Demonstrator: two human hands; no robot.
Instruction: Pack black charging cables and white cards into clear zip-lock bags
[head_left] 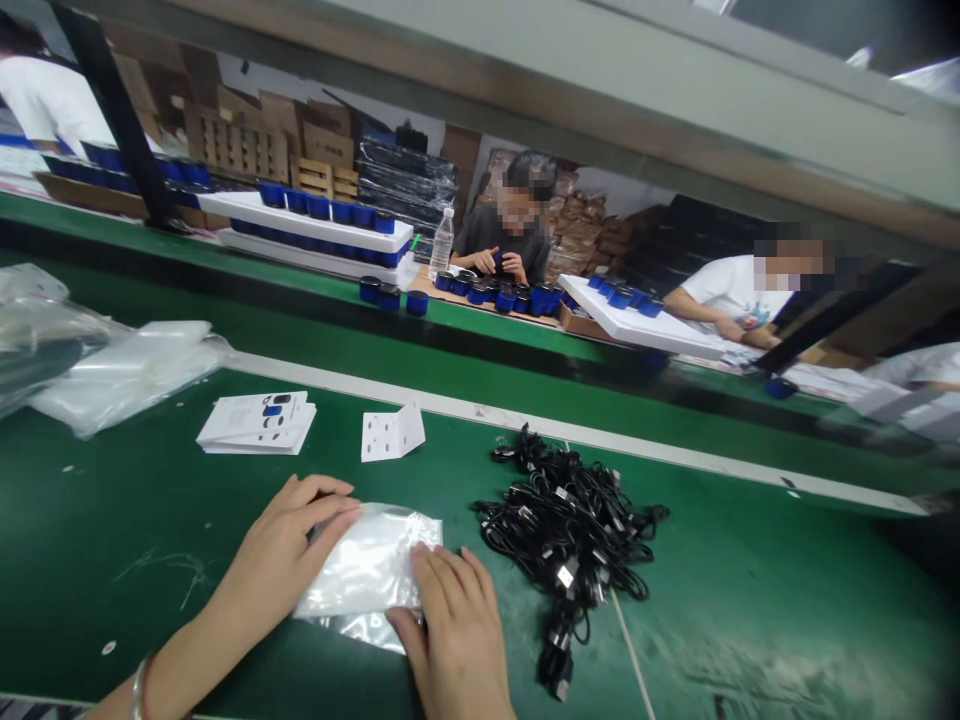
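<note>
Clear plastic bags (367,570) lie on the green bench in front of me, with one edge showing beneath another. My left hand (300,530) curls its fingers and thumb at the upper left edge of the top bag, closed on it. Across the right side rests my right hand (454,620), its fingers stretched out on the plastic and the thumb apart near the lower edge. To the right lies a tangled pile of black USB cables (570,520). Beyond the bags are a stack of printed leaflets (255,425) and one folded leaflet (391,433).
More clear bags (135,370) lie at the far left. A white strip (450,408) crosses the bench. Blue, black-topped containers (487,292) and white foam trays (315,225) stand on the far side, where people work. A shelf beam (525,90) spans overhead.
</note>
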